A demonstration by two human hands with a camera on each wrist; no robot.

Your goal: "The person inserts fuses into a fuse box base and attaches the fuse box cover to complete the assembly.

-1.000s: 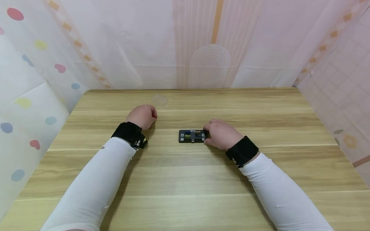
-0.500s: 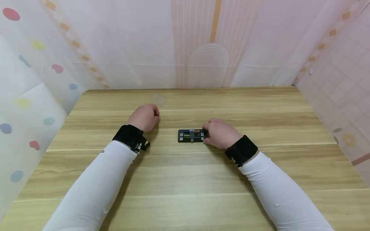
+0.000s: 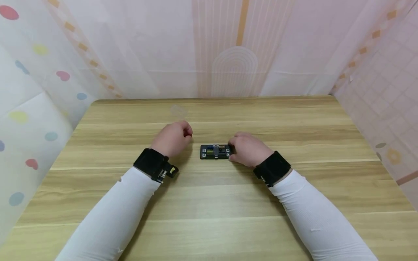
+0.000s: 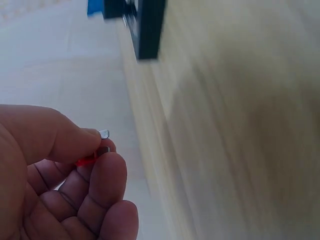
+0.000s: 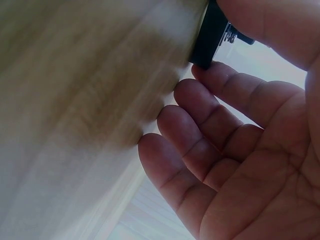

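A small black block [image 3: 215, 152] with coloured inserts and a metal stud lies flat on the wooden table [image 3: 209, 203]. My right hand [image 3: 248, 148] holds its right end; in the right wrist view the thumb and forefinger pinch the black block [image 5: 210, 35] while the other fingers [image 5: 200, 145] stay relaxed. My left hand [image 3: 173, 137] hovers just left of the block. In the left wrist view its thumb and forefinger pinch a tiny red piece [image 4: 87, 160] with two metal prongs [image 4: 103, 134]. The black block [image 4: 147, 27] lies ahead of it.
A faint clear plastic piece [image 3: 177, 110] lies on the table beyond the left hand. Patterned fabric walls [image 3: 228, 54] close in the back and both sides. Bare wood stretches in front of the block toward me.
My left hand has moved right and slightly nearer, closing on the block's left end. The right hand and the block have stayed put.
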